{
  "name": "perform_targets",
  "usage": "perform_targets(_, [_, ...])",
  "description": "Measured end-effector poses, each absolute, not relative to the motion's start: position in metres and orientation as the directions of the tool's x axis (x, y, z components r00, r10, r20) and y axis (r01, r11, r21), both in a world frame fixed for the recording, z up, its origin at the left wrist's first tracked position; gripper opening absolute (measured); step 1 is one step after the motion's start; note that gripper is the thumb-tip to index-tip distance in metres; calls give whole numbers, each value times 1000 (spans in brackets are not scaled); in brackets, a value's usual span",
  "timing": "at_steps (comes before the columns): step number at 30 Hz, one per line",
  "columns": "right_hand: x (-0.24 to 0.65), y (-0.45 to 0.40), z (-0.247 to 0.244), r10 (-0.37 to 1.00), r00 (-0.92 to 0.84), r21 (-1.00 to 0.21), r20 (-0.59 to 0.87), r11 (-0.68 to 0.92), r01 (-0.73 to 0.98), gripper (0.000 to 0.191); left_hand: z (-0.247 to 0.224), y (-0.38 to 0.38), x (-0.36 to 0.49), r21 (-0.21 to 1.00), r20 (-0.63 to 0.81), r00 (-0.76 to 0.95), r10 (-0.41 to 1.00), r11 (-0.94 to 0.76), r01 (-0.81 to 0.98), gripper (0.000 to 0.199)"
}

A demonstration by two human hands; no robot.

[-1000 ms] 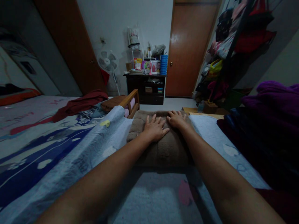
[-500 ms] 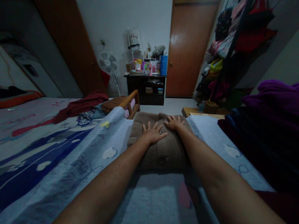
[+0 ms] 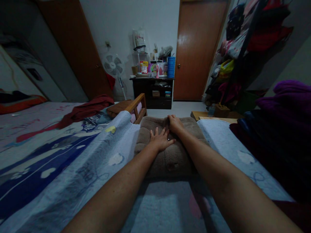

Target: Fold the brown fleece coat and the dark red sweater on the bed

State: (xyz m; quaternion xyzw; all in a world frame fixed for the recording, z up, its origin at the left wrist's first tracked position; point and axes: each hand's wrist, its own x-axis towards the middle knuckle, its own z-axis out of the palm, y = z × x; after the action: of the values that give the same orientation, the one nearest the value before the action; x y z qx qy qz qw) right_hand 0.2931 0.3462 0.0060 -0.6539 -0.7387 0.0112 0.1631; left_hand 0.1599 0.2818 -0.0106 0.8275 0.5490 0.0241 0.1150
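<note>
A brown plush folded cloth (image 3: 179, 155) lies on the light blue bedspread (image 3: 160, 207), straight ahead. My left hand (image 3: 160, 139) rests flat on top of it with the fingers spread; a ring shows on one finger. Farther forward, near the cloth's back edge, my right hand (image 3: 175, 124) has its fingers bent together around a raised fold of the same cloth. The two hands are close but apart.
Dark folded clothes with a purple one (image 3: 291, 97) on top are piled at the right. A dark red garment (image 3: 85, 111) lies at the left. Beyond the bed stand a wooden rail (image 3: 136, 103), a fan (image 3: 113, 65) and a dark cabinet (image 3: 141, 94).
My right hand has moved left and slightly forward, from lying spread on the cloth to gripping its raised fold. My left hand stays spread on the cloth.
</note>
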Motion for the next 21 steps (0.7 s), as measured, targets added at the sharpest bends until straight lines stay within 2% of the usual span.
perform_targets(3, [296, 357, 3, 967, -54, -292, 249, 128, 948, 40, -12, 282, 160, 215, -83, 398, 914, -373, 902, 92])
perform_targets(8, [294, 365, 5, 959, -27, -322, 282, 121, 939, 33, -14, 282, 160, 196, -77, 387, 919, -366, 910, 90])
perform_targets(14, [293, 372, 22, 968, -168, -174, 188, 201, 964, 25, -14, 280, 161, 180, -56, 385, 921, -370, 911, 84])
perform_targets(21, [287, 381, 14, 978, -149, -234, 143, 180, 956, 26, -11, 277, 162, 174, -54, 380, 923, -367, 914, 81])
